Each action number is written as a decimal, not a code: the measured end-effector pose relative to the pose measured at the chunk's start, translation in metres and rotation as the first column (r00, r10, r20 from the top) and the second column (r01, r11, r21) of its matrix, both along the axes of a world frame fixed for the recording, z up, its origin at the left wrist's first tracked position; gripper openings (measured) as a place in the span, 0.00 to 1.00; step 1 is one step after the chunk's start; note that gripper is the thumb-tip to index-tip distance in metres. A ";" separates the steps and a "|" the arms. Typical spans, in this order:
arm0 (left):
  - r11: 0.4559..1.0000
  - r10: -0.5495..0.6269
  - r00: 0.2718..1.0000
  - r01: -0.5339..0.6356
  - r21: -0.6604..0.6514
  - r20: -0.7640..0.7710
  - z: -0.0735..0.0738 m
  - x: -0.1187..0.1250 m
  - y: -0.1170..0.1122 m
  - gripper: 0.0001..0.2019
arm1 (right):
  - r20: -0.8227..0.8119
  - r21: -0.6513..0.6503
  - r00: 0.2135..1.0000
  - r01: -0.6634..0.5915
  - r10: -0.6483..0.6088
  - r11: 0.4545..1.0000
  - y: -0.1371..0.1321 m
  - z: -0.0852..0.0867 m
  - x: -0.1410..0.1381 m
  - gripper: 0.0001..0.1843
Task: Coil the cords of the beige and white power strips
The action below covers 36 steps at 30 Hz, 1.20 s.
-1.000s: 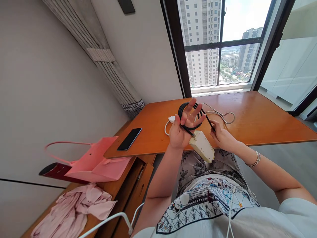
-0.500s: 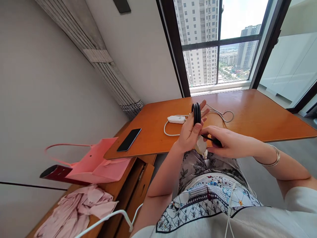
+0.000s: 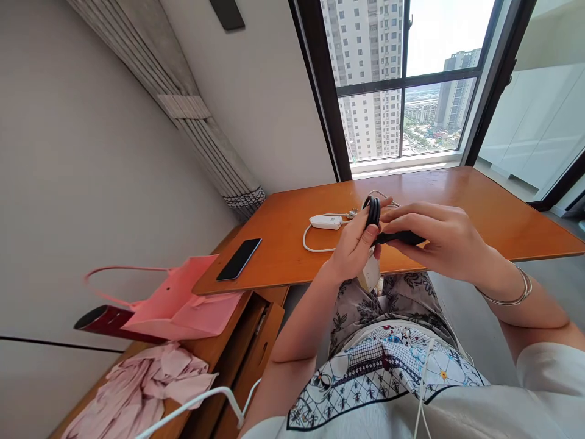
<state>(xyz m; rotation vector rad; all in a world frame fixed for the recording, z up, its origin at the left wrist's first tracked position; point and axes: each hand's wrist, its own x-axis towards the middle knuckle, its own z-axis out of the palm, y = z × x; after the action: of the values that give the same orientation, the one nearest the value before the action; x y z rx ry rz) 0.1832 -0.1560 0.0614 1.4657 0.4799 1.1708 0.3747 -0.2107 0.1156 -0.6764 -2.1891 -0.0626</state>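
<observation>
A black cable (image 3: pixel 373 211) is looped in several turns round the fingers of my left hand (image 3: pixel 354 244), which is closed on it above the table's front edge. The thumb presses against the coil. My right hand (image 3: pixel 441 235), its wrist in thin bangles, pinches the dark thicker end piece (image 3: pixel 404 238) of the cable close to the coil; its exact kind is hard to make out. Below my hands, a pale object (image 3: pixel 369 274) partly shows, mostly hidden. Left of my hands, a white power strip (image 3: pixel 325 222) with its white cord lies on the table.
The wooden table (image 3: pixel 283 244) reaches to the window. A dark phone (image 3: pixel 239 259) rests at its left edge. On the lower cabinet to the left are a pink bag (image 3: pixel 183 299), a dark red object (image 3: pixel 114 320) and crumpled pink cloth (image 3: pixel 146 384). A white tube (image 3: pixel 196 402) crosses the lower left.
My right hand has risen and turned, bringing the dark end piece up beside the coil. My left hand has tilted, and the loops now sit slightly lower and further right.
</observation>
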 end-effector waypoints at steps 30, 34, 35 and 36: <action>0.913 0.170 0.860 0.046 -0.406 0.481 0.002 0.013 0.023 0.23 | 0.109 0.252 0.992 -0.089 0.063 0.964 0.076 -0.153 0.007 0.13; 0.883 0.170 0.905 0.036 -0.468 0.391 -0.010 0.016 0.029 0.24 | -0.128 0.132 0.986 -0.086 0.103 0.987 0.068 -0.127 -0.001 0.19; 0.881 0.141 0.911 0.064 -0.470 0.388 -0.013 0.017 0.029 0.24 | -0.237 0.043 0.969 -0.056 0.065 0.997 0.068 -0.123 -0.004 0.22; 0.877 0.107 0.915 0.097 -0.471 0.389 -0.015 0.018 0.028 0.24 | -0.354 -0.053 0.935 -0.039 0.018 0.998 0.069 -0.118 -0.008 0.27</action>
<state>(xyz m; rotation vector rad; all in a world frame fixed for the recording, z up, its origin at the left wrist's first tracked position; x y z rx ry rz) 0.2010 -0.1284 0.0460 0.7621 0.4439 1.2119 0.3669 -0.1419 -0.0026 -0.6345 -1.8579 0.1316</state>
